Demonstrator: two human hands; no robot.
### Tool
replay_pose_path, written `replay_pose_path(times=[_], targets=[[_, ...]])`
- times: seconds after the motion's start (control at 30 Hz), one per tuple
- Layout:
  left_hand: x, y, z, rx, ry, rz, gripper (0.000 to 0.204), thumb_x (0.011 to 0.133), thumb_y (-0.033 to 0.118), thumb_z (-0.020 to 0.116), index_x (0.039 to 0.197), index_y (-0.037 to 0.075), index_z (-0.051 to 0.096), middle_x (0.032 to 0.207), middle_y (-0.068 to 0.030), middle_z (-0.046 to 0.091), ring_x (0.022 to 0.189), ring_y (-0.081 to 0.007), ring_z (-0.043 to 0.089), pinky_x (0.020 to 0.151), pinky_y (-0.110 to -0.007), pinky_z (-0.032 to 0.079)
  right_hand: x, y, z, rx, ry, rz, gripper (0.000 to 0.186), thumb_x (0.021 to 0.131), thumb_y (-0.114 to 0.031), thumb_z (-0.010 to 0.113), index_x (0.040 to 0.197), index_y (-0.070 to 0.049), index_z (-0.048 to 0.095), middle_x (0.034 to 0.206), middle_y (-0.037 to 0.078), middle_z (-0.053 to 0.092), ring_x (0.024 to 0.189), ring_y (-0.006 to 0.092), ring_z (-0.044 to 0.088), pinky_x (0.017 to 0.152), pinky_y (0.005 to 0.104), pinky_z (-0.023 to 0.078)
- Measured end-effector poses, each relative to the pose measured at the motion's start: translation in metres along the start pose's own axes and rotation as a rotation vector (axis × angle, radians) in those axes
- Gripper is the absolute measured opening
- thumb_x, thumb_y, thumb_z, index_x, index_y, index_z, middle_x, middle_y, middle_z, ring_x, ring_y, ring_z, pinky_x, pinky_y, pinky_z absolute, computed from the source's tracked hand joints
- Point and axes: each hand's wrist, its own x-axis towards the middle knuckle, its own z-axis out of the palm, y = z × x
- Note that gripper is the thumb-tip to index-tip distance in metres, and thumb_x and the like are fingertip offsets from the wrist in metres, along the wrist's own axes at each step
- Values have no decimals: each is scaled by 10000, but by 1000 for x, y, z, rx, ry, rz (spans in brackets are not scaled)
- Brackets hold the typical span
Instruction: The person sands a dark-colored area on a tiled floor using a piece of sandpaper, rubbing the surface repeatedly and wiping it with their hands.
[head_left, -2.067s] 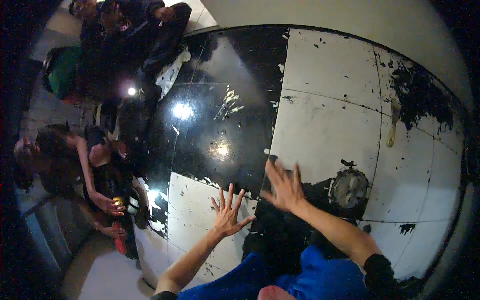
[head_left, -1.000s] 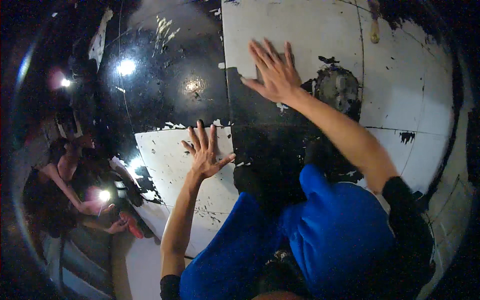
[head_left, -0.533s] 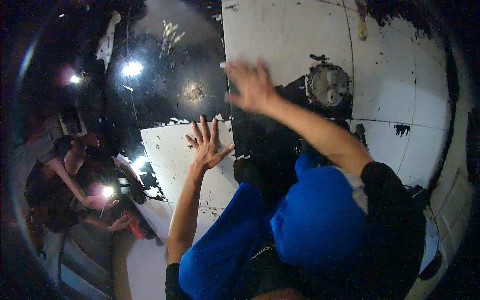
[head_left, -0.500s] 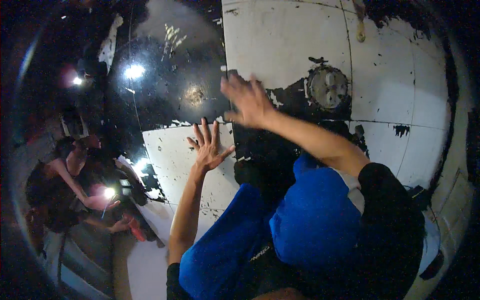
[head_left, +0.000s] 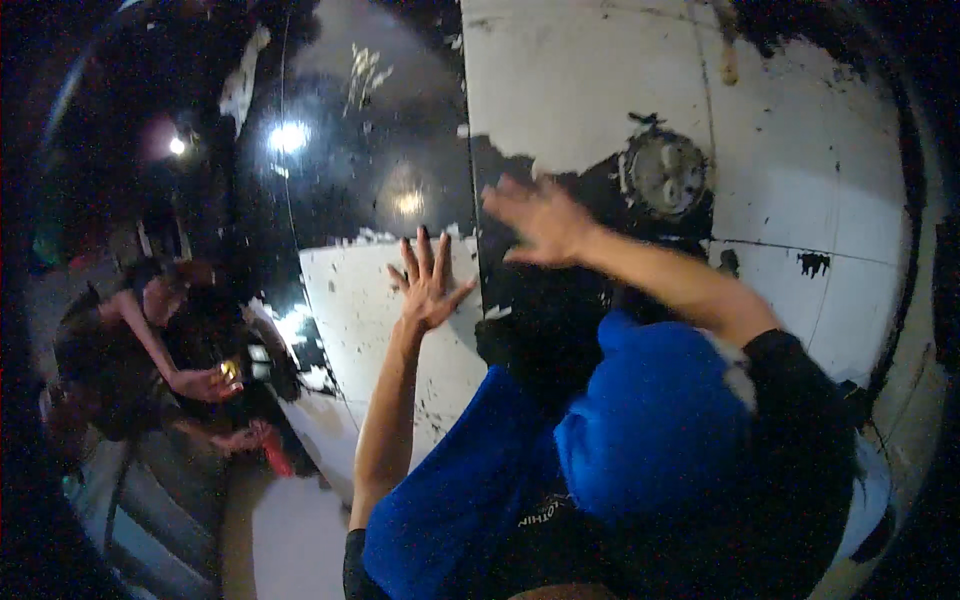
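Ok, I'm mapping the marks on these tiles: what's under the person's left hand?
Around the left hand, white tile with dark flecks shows; its farthest edge overlaps the black area beyond. What lies directly beneath the hand is covered.

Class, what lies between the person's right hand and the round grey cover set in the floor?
The head view shows a stretch of black-coated floor between the right hand and the round grey cover.

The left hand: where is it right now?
In the head view, the left hand is spread over the white tile, left of and nearer than the right hand.
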Motion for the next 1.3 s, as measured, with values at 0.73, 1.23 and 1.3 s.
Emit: replay_pose_path(times=[0.73, 1.23, 1.3], targets=[[-93, -8, 10, -247, 348, -154, 756, 969, 576, 476, 1605, 258, 218, 1690, -61, 55, 1518, -450, -84, 1151, -699, -47, 69, -5, -23, -30, -9, 106, 834, 868, -634, 590, 1526, -173, 367, 1542, 152, 419, 1390, 332, 447, 1170, 607, 253], [-144, 5, 44, -299, 464, -358, 716, 992, 540, 440, 1606, 249, 212, 1692, -57, 28, 1518, -446, -89, 1149, -712, -8, 144, 63, -70, 56, -41, 406, 863, 924, -599, 535, 1559, -86, 255, 1623, 180, 254, 1494, 374, 250, 1190, 600, 177], [-139, 2, 44, -287, 463, -364, 717, 997, 554, 408, 1607, 234, 207, 1693, -56, 18, 1519, -441, -96, 1147, -714, -14, 161, 155, -64, 52, 213, 569, 835, 942, -547, 568, 1566, -87, 258, 1637, 181, 211, 1500, 368, 218, 1195, 565, 176]])
